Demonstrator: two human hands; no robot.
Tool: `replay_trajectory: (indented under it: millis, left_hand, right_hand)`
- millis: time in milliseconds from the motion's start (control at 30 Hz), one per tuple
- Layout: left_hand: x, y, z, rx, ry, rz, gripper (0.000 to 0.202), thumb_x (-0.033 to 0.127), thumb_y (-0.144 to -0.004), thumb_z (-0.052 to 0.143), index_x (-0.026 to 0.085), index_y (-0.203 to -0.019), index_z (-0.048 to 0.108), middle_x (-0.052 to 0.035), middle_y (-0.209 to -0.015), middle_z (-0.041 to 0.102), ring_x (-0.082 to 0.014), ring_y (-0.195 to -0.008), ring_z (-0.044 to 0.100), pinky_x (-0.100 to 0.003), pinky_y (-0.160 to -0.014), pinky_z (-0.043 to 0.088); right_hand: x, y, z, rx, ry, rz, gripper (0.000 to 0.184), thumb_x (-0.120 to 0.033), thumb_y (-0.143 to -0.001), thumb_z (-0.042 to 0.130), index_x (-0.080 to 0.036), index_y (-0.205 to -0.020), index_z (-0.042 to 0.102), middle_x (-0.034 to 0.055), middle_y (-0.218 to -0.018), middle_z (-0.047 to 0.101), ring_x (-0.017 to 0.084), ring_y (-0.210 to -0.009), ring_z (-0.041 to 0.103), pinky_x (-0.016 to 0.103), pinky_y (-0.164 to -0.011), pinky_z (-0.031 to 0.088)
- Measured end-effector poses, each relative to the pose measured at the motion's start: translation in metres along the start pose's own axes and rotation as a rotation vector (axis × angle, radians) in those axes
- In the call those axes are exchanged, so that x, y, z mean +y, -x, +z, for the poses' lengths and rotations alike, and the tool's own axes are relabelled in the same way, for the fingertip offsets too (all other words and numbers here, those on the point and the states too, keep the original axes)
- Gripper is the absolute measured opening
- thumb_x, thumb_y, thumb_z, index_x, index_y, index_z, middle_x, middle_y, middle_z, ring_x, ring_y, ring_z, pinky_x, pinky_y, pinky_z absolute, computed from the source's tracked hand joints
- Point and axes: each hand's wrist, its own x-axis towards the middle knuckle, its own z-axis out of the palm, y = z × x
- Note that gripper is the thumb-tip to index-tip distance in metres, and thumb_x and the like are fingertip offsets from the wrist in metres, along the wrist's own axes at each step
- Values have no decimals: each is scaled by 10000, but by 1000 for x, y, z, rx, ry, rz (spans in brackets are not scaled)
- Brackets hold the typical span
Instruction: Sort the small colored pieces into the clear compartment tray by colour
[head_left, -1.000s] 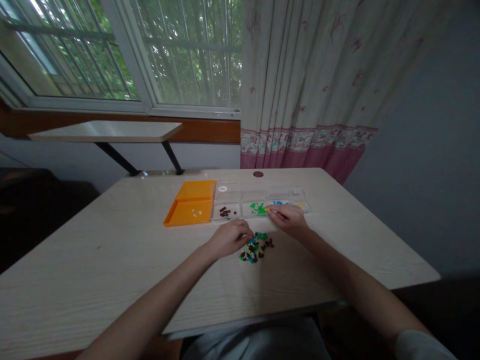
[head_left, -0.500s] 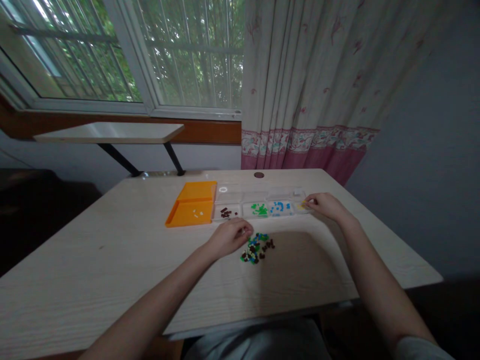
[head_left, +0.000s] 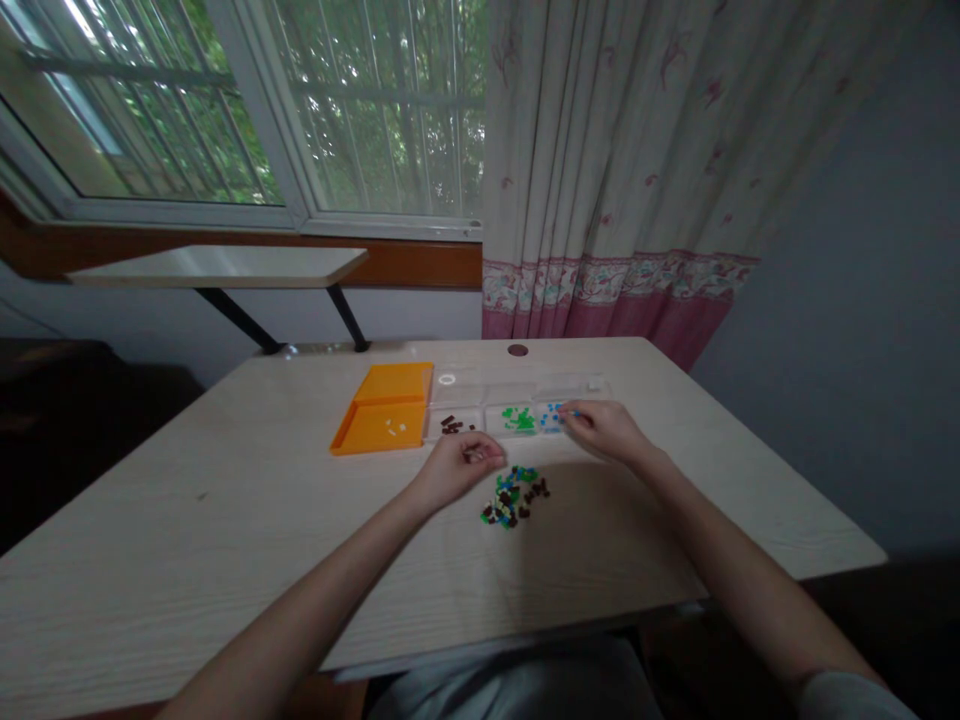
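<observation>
A pile of small mixed bricks (head_left: 510, 497), brown, green, blue and pale, lies on the table in front of me. Just left of it rests my left hand (head_left: 461, 468), fingers curled in; whatever they may hold is hidden. My right hand (head_left: 604, 428) is over the blue compartment at the right of the clear divided tray (head_left: 510, 393), its fingertips pinched together among blue pieces (head_left: 553, 412). Whether it grips one is too small to tell. Green pieces (head_left: 519, 418) and brown pieces (head_left: 451, 425) sit in the front compartments farther left.
An orange two-part tray (head_left: 386, 383) adjoins the clear one on the left, with a few white pieces (head_left: 395, 427) in its front part. A small raised shelf (head_left: 225, 263) stands at the table's back left. Behind are a window and a curtain (head_left: 600, 180).
My right hand has moved left, from the yellow pieces at the tray's right end to the blue compartment. My left hand has hardly moved, staying beside the pile.
</observation>
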Motion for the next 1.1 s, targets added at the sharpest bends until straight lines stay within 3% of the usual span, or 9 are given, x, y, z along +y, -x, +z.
replay_trajectory:
  millis: [133,267,700,900,1100]
  left_hand:
    - [0,-1,0,34,82,23,194,287,-668,664,114,-738,613,-25,-680,620,-97,-611,554,-204,-571,454]
    - [0,-1,1,19,109,42,225,323,-674,666,116,-742,611,-24,-679,625,-105,-617,566,-218,-587,469]
    - [-7,0,5,-29,153,46,270,331,-680,676,111,-823,613,-35,-705,626,-104,-627,571,-210,-583,479]
    - [-6,0,5,48,21,68,261,357,-691,661,118,-792,637,-41,-699,632,-108,-616,570,-192,-546,464]
    - [3,2,2,66,-167,190,241,366,-729,630,134,-789,653,-48,-719,627,-115,-644,562,-199,-574,448]
  right_hand:
    - [-46,4,29,25,-73,-253,214,-291,-832,473,-213,-842,672,6,-717,696,110,-598,609,197,-572,396]
    - [-67,7,41,53,-138,-284,179,-287,-831,496,-224,-855,661,-7,-725,698,104,-600,615,196,-584,394]
    - [-68,7,44,134,-148,-265,207,-336,-826,493,-221,-791,662,-19,-606,655,78,-518,547,187,-538,353]
    - [-70,6,39,173,-191,-248,195,-319,-812,495,-205,-772,649,-34,-506,569,74,-442,470,189,-490,332]
    - [-74,6,37,143,-235,-215,196,-331,-805,508,-201,-768,650,-42,-480,534,71,-434,439,184,-488,319]
